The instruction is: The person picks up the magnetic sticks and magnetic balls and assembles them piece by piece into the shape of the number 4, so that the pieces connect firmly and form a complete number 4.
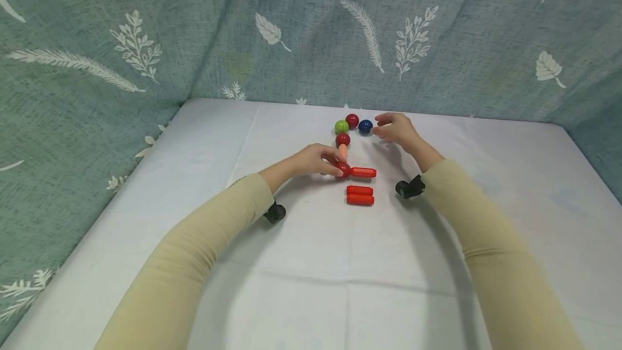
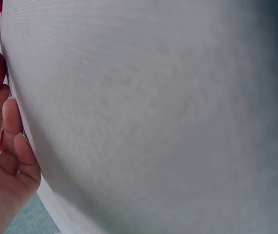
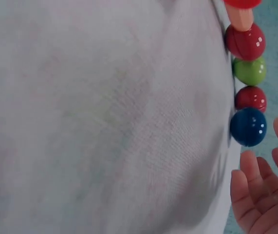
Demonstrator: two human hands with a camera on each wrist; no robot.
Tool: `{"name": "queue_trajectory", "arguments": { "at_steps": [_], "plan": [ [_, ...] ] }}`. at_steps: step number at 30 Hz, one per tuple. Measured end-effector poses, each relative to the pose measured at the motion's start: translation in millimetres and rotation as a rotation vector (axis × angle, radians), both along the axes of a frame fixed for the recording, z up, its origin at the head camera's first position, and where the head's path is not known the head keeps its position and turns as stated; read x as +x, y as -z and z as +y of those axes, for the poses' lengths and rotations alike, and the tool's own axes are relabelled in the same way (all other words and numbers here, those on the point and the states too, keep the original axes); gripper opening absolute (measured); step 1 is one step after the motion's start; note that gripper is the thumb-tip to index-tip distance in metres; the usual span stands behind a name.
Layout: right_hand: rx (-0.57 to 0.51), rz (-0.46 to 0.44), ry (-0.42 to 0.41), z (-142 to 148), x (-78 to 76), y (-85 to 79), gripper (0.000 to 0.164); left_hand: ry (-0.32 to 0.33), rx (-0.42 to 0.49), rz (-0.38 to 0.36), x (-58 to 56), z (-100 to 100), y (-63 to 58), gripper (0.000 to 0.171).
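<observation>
My left hand [image 1: 317, 160] pinches a red ball [image 1: 345, 170] between thumb and fingers on the white cloth. From that ball a red stick [image 1: 364, 172] points right, and a peach-coloured stick [image 1: 343, 152] runs away from me to a second red ball [image 1: 342, 140]. Past it sit a green ball [image 1: 342, 127] and another red ball [image 1: 352, 120]. A dark blue ball [image 1: 365, 127] lies closest to my right hand [image 1: 397, 129], whose fingers are spread loosely beside it. In the right wrist view, a gap shows between those fingertips and the blue ball [image 3: 248, 126].
Two red sticks [image 1: 360, 195] lie side by side, nearer to me than the joined pieces. Black wrist cameras [image 1: 275, 213] hang under both forearms. A green leaf-patterned curtain [image 1: 311, 31] rises behind the cloth-covered table [image 1: 301, 296].
</observation>
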State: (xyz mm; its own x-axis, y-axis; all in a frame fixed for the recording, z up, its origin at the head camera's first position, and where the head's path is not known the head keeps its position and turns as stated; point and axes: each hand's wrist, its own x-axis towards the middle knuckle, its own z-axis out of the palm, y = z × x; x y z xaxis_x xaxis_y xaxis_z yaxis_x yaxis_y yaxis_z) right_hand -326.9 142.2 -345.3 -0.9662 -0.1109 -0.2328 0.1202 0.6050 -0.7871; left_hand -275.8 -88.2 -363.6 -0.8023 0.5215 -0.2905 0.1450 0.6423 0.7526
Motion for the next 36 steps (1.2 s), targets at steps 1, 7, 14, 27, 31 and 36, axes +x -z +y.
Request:
{"name": "queue_trajectory", "arguments": {
  "at_steps": [1, 7, 14, 27, 31, 36],
  "plan": [
    [-0.003, -0.005, -0.004, -1, -2.1, 1.6, 0.05, -0.001, 0.0, -0.001, -0.1, 0, 0.0, 0.033],
    [0.001, -0.026, -0.029, -5, -10.3, 9.0, 0.055, 0.0, 0.001, 0.001, -1.3, -1, 0.7, 0.033],
    [0.06, -0.02, -0.07, -7, -13.2, 10.6, 0.054, 0.001, -0.001, -0.008, -1.9, 0, 0.6, 0.034],
    [0.117, -0.009, -0.117, -13, -11.1, 7.2, 0.044, -0.001, -0.011, -0.007, -1.8, 0, -0.3, 0.035],
    [0.14, 0.003, -0.136, -11, -9.4, 3.8, 0.044, -0.002, -0.008, -0.007, -1.9, 1, 0.2, 0.035],
    [0.124, -0.005, -0.131, -9, -6.8, -1.3, 0.045, -0.007, -0.009, -0.007, -3.1, 0, 1.8, 0.034]
  ]
}}
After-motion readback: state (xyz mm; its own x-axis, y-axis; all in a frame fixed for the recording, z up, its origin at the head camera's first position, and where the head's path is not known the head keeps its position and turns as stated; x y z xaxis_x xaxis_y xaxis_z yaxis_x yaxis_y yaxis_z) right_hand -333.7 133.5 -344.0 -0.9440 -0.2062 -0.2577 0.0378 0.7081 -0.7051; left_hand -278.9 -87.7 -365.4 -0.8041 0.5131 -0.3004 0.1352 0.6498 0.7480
